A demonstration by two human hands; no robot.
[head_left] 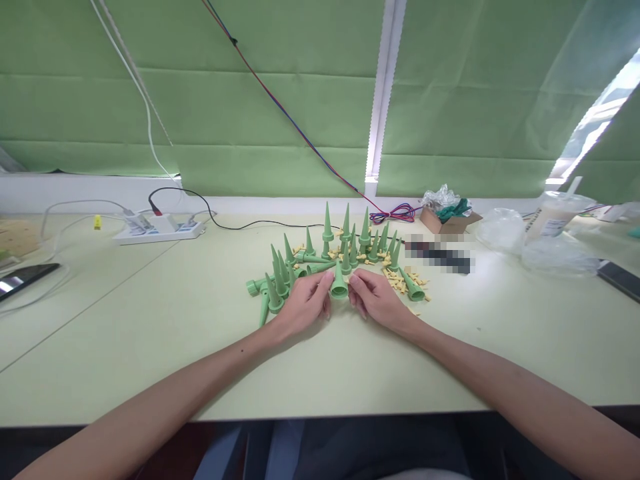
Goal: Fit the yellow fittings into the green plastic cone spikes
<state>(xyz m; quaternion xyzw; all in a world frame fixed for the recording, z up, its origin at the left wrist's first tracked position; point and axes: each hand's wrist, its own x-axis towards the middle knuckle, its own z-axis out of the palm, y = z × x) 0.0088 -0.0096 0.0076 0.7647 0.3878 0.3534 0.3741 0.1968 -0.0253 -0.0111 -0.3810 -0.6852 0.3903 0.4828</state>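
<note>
My left hand (pixel 310 299) pinches a green plastic watering spike (pixel 339 288) by its side, its round open end turned toward me and its tip pointing away. Close against the spike's right side is my right hand (pixel 373 298), thumb and fingers pinched together. A small yellow bit shows at those fingertips, mostly hidden by them. Just beyond both hands, several more green spikes (pixel 327 223) stand upright or lie on their sides. Small yellow plastic pieces (pixel 400 283) are scattered among them, mainly on the right.
On the pale table (pixel 240 393), a white power strip (pixel 160 231) with cables lies at the left. A phone (pixel 30 280) rests by the left edge. To the right are a small cardboard box (pixel 447 223), a plastic cup (pixel 555 217) in a clear bag, and a dark device (pixel 620 280).
</note>
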